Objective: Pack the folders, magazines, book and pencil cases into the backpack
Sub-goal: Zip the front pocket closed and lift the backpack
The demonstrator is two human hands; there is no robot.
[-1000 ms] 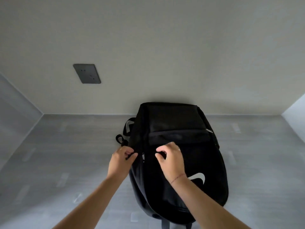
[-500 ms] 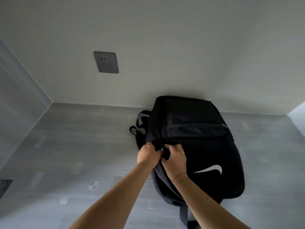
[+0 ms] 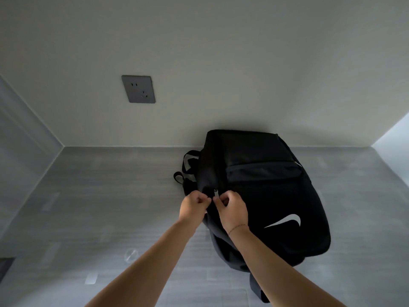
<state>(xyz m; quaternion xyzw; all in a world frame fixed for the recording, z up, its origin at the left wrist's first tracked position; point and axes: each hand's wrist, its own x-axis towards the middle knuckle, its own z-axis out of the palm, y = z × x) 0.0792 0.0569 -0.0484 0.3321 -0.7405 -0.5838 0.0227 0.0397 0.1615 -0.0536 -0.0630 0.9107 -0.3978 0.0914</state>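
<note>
Black backpack (image 3: 265,196) lying on grey floor (image 3: 99,207), far end against wall (image 3: 221,63); long axis running away from viewer, logo face up. Soft fabric, probably limp, light; best taken by zipper edge. Left hand (image 3: 192,207) and right hand (image 3: 233,210) pinched closed on zipper seam (image 3: 215,191), nearly touching.

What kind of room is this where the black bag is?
Probably a plain room indoors, maybe at home. A black backpack leans against a bare pale wall with a power socket, on a grey floor.
</note>
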